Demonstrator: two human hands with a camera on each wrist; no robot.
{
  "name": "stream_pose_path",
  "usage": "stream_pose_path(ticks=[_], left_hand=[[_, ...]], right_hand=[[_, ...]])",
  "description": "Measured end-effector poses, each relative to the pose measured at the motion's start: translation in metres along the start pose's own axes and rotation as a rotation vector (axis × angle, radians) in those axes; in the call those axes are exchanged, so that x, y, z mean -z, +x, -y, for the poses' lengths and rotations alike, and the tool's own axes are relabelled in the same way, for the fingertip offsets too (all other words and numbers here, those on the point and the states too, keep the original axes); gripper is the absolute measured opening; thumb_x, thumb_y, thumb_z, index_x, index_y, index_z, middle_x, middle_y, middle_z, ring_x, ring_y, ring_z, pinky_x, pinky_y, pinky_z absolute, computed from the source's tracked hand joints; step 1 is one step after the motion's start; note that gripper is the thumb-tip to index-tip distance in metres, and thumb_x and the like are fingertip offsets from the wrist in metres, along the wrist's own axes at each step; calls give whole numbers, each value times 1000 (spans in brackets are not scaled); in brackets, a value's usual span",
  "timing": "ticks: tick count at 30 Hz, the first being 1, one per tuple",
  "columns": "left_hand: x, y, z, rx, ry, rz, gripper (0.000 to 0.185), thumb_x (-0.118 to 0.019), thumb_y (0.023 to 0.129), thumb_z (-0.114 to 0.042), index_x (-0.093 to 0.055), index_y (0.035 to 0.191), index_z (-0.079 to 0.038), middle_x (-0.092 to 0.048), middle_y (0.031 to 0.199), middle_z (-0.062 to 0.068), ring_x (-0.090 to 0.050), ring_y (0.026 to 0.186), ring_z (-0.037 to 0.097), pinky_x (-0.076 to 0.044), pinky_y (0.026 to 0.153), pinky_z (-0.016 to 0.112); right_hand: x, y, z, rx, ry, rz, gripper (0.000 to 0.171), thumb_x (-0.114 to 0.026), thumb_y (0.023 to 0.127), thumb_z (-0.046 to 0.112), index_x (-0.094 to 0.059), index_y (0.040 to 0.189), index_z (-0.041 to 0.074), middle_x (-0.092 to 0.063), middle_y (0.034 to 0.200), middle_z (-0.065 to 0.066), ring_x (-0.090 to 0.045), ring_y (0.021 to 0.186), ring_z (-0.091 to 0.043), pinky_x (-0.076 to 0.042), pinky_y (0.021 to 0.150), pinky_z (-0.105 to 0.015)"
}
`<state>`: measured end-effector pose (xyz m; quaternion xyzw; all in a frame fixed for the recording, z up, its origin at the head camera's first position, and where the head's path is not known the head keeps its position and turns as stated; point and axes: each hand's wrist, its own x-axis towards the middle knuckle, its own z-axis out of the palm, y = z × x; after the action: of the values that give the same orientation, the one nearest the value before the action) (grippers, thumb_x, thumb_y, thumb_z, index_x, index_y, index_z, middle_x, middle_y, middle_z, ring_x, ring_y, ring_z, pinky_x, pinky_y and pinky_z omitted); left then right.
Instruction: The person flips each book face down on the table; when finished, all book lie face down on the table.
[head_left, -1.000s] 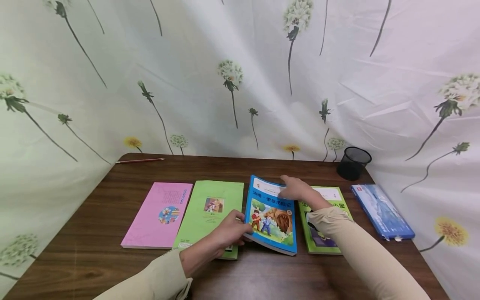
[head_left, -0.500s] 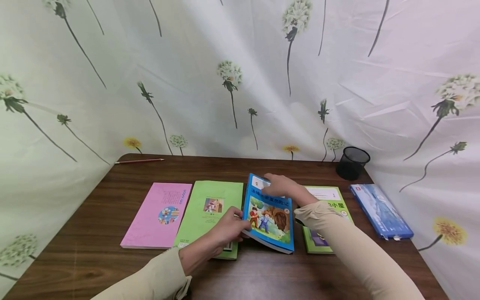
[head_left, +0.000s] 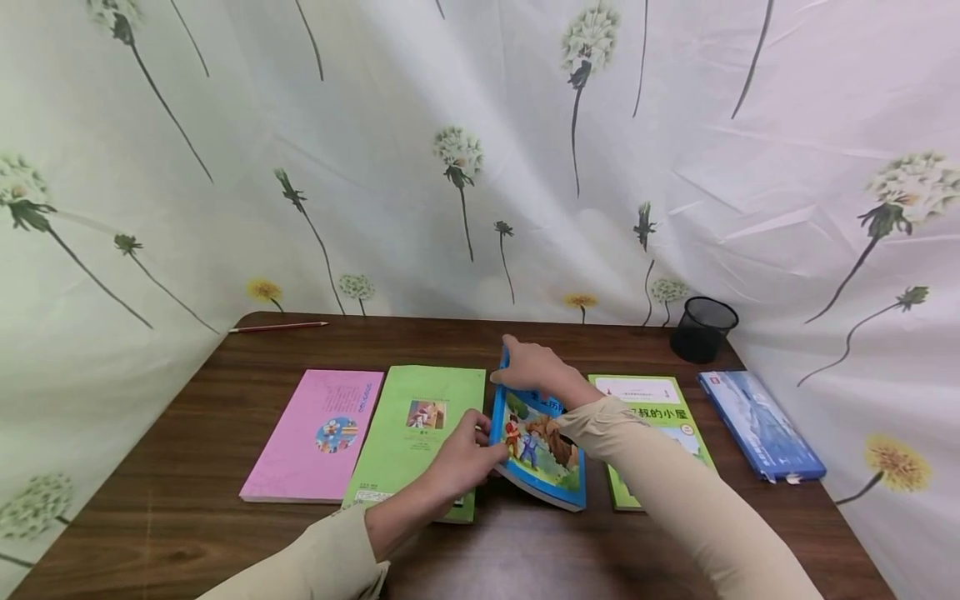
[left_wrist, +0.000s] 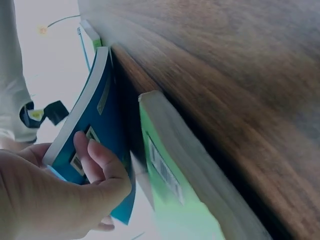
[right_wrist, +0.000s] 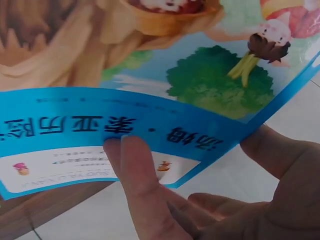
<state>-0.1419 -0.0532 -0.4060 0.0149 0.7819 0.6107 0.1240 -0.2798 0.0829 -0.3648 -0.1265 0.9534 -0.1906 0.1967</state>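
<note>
Blue paperback (head_left: pixel 534 446), pictorial cover: mid-desk (head_left: pixel 172 467), tilted, 9 o'clock side raised, body bowed. Judged light, flexible; glossy cover likely slippery, corners prone to crease. Suggested hold: spine side, 9 o'clock, thumb above, fingers below.
Left hand (head_left: pixel 463 457): gripping spine side, 8 o'clock.
Right hand (head_left: pixel 536 371): gripping top corner, 11 o'clock.
Back-up green book (head_left: pixel 408 446): near, 9 o'clock; pink book (head_left: pixel 318 446) beyond.
Titled green book (head_left: pixel 660 412), blue-white volume (head_left: pixel 761 427): 3 o'clock.
Black mesh cup (head_left: pixel 703 332): 2 o'clock.
Red pencil (head_left: pixel 279 327): 10 o'clock.
</note>
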Motion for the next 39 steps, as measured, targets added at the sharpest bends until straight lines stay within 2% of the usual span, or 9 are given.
stream_pose_path(ticks=[3,7,12,15,17,21,27,34,39], left_hand=[[-3,-1,-2,-35,5,-10,39,-64,90,-12,-42,120,1,-54,100,17,-59,77,22,-56,66,39],[-6,-3,-4,-67,24,-17,37,-63,90,-11,-43,119,2,-53,102,17,-57,79,20,-58,71,42],[-7,-5,-7,-92,54,-26,37,-65,89,-12,-44,117,0,-54,102,16,-56,81,20,-54,67,37],[-8,-6,-9,-105,86,-34,35,-65,89,-14,-45,115,-1,-55,100,15,-55,82,21,-48,64,32],[-9,-6,-9,-114,109,-38,34,-65,89,-14,-46,114,-3,-56,99,13,-53,80,20,-45,63,31],[-11,-5,-10,-134,119,-35,33,-64,89,-14,-45,113,-3,-56,98,13,-54,75,18,-45,61,31],[-14,-6,-9,-139,92,-24,32,-64,90,-16,-45,114,-5,-57,100,13,-54,69,16,-46,59,31],[-16,-7,-10,-142,82,0,30,-62,92,-18,-44,113,-7,-57,97,10,-52,59,13,-46,57,30],[-16,-9,-12,-138,79,37,34,-63,93,-21,-43,117,-7,-58,100,12,-56,61,16,-47,57,31]], right_hand=[[1,2,5,5,-21,-20,83,-64,96,30,-16,162,18,-62,75,-7,-60,50,-28,-52,46,-35],[2,4,12,-8,-42,-22,81,-59,95,19,-14,162,19,-51,63,-4,-41,39,-17,-43,37,-29],[3,5,18,-13,-100,-45,79,-57,94,16,-15,162,17,-55,70,-7,-42,39,-17,-39,37,-29],[4,3,22,-11,-123,-55,78,-55,94,15,-16,162,15,-63,87,-12,-38,45,-18,-31,41,-28],[4,-1,24,-6,-139,-67,77,-55,95,15,-17,161,14,-65,111,-17,-53,62,-24,-32,49,-31],[6,-6,27,-12,-142,-95,76,-56,97,18,-15,162,14,-35,157,-25,-58,104,-38,-43,60,-36],[8,-8,27,-38,-114,-89,79,-55,97,16,-11,162,21,-27,159,-27,-57,88,-36,-48,50,-36],[10,-10,27,-35,-108,-77,80,-54,97,14,-10,163,23,-22,161,-26,-55,104,-40,-47,49,-36],[11,-11,25,-30,-103,-83,79,-54,97,13,-11,162,22,-20,161,-28,-53,106,-39,-45,49,-35]])
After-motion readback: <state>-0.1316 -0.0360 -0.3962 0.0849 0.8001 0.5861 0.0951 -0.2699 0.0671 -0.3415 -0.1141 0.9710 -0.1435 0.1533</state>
